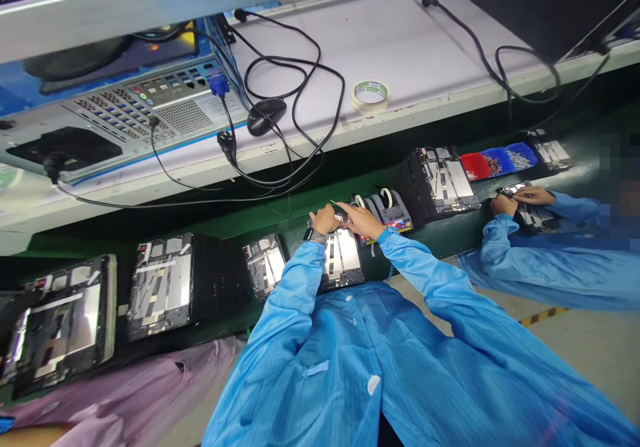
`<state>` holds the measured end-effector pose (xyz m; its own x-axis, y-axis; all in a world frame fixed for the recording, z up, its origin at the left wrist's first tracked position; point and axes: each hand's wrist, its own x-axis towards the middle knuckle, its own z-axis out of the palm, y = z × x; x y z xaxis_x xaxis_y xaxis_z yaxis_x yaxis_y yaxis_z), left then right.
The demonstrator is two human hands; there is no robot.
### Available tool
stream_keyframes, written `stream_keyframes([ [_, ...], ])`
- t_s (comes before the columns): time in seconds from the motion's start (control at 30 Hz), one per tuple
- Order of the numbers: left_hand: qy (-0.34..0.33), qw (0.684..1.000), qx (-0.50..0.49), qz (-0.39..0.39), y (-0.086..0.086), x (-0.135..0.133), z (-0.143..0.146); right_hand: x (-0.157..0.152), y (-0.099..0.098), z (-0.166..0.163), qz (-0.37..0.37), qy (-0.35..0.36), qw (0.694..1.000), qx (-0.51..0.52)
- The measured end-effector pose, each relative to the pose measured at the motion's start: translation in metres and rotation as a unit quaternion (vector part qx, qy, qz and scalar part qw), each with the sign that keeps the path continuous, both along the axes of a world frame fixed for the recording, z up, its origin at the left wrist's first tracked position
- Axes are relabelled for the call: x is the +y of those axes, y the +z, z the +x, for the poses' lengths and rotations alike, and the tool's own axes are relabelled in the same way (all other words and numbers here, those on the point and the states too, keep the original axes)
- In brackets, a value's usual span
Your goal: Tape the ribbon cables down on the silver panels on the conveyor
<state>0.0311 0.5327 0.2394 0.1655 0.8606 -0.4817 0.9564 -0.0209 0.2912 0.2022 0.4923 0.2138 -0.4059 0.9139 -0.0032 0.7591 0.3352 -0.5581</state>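
An opened tablet [343, 260] with its inner parts bare lies in front of me, close to my body. My left hand [325, 221] is at its top left edge, fingers bent and pressed together; what they hold, if anything, is hidden. My right hand [364, 221] rests over the top right edge, its fingers closed on a thin pale tool [334, 201] that points up and left. The fingertips of both hands are close together. Just right of my right hand stands a grey tape dispenser [397, 210] with white rolls. Another opened tablet [265, 265] lies to the left.
Stacked opened tablets [445, 180] stand at right, more [163, 283] at left. Beyond are red and blue parts bins [500, 160] and a co-worker's hands [520, 197]. The shelf above holds a computer case [190, 117], a mouse [267, 116], a tape roll [370, 93] and hanging cables.
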Motion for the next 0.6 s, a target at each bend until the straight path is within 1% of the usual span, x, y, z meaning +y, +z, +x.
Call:
stream_keyframes([
  [0.07,0.002,1.000,-0.003,0.000,0.000,0.000,0.000,0.001,-0.001,0.002,-0.008,0.006,1.000,0.017],
  [0.2,0.004,1.000,-0.007,-0.005,0.002,-0.001,0.000,0.004,-0.005,0.009,-0.050,0.009,0.994,0.095],
  [0.27,0.004,1.000,-0.008,-0.006,0.004,-0.002,0.000,0.005,-0.007,0.012,-0.057,0.009,0.991,0.118],
  [0.4,0.005,1.000,-0.007,-0.006,0.007,-0.003,0.001,0.005,-0.008,0.011,-0.049,0.009,0.994,0.093],
  [0.6,0.007,1.000,-0.004,-0.005,0.005,-0.002,0.001,0.000,0.000,0.003,-0.041,-0.015,0.998,0.049],
])
